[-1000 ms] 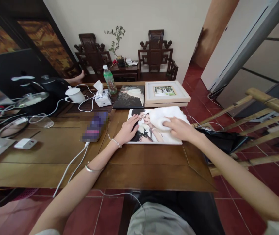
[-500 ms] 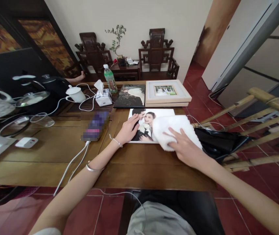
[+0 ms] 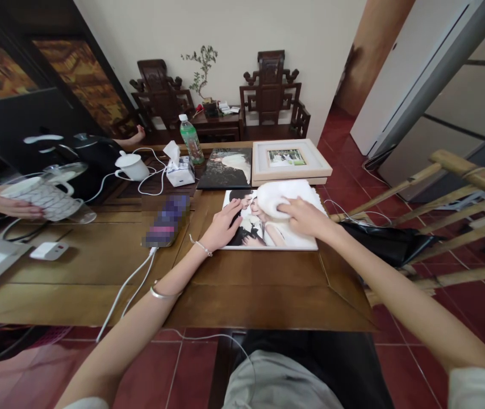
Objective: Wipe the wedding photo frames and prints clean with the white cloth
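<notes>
A photo panel (image 3: 268, 237) showing a couple lies flat on the wooden table. My left hand (image 3: 226, 222) rests on its left side, fingers stretched out over the picture. A white cloth (image 3: 274, 196) is under my right hand (image 3: 304, 215), whose fingers press and grip it against the upper right of the panel. Part of the picture is hidden by the cloth. Just behind the panel lie a dark photo panel (image 3: 228, 167) and a light wooden picture frame (image 3: 291, 162), which sits on another similar frame.
To the left lies a phone (image 3: 166, 221) with a white cable. A tissue box (image 3: 180, 171), green bottle (image 3: 190, 138) and lidded white cup (image 3: 132, 166) stand behind it. At far left another person's hand (image 3: 19, 203) holds a patterned mug (image 3: 44, 199). A bamboo chair (image 3: 472, 180) stands right.
My right hand has moved the cloth up and left, baring the panel's lower right. My left hand stays put. At far left, another person's hand has come in and tipped the patterned mug.
</notes>
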{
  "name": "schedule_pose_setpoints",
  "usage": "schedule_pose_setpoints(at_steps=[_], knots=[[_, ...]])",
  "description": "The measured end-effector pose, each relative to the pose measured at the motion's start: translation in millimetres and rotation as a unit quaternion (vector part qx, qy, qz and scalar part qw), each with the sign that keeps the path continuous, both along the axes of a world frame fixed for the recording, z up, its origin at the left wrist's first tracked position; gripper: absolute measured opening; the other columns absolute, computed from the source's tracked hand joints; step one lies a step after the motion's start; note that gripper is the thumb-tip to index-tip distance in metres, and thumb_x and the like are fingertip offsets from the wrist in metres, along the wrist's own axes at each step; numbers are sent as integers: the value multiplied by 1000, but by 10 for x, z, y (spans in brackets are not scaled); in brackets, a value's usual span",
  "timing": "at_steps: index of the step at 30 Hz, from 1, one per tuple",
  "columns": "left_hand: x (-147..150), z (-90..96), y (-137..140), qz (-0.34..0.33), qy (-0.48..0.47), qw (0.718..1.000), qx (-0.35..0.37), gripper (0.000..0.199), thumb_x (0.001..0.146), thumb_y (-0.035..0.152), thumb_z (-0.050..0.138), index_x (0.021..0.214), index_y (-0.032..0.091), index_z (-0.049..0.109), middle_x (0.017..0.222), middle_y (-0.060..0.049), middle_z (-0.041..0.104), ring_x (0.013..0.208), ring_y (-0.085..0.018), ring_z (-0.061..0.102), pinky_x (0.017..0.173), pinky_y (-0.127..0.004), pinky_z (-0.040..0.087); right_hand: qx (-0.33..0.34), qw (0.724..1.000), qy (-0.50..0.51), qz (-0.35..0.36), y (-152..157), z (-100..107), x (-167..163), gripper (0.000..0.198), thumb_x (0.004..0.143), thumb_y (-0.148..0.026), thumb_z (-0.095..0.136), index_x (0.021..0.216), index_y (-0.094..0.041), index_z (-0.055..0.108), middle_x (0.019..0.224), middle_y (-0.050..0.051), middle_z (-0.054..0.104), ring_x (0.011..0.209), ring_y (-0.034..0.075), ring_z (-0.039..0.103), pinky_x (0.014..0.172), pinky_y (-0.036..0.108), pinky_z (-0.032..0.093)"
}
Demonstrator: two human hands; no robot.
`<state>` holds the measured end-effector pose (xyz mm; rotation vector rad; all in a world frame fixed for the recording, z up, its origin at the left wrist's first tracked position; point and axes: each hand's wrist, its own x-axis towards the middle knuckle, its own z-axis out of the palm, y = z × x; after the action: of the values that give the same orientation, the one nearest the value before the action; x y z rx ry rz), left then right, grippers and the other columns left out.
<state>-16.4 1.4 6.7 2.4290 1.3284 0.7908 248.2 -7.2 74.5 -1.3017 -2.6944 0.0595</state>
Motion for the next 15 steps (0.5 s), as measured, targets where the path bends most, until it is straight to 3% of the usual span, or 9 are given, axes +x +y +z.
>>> schedule_pose_setpoints(at_steps=[3, 6, 9, 15], knots=[[-7, -2, 4, 0, -3, 1000, -9, 47, 96, 33, 36, 138, 14, 46, 149, -14, 39, 142, -25, 30, 115, -48, 26, 13, 1000, 12, -20, 217, -8, -36, 51, 71, 0, 38, 113, -16, 63, 111, 15, 66, 103, 28, 61, 90, 41, 42], [-10, -8, 10, 0, -7, 1000, -7, 49, 96, 34, 36, 137, 11, 47, 148, -16, 40, 142, -25, 30, 116, -46, 26, 21, 999, 7, -27, 157, -70, -58, 54, 70, 3, 37, 115, -14, 62, 120, 17, 63, 124, 30, 49, 100, 50, 34], [-6, -14, 14, 2, -10, 1000, -4, 48, 96, 34, 35, 137, 12, 48, 148, -15, 41, 141, -24, 30, 117, -45, 25, 9, 1000, -6, -19, -168, -151, -63, 55, 68, 6, 37, 112, -13, 64, 132, 19, 56, 139, 32, 30, 106, 61, 23], [8, -22, 8, 7, -13, 1000, 2, 46, 96, 33, 36, 136, 13, 48, 148, -14, 41, 141, -24, 31, 116, -46, 27, -27, 999, 6, 47, -1123, -177, -38, 53, 65, 8, 38, 101, -16, 68, 147, 10, 43, 142, 35, 21, 108, 69, 17]])
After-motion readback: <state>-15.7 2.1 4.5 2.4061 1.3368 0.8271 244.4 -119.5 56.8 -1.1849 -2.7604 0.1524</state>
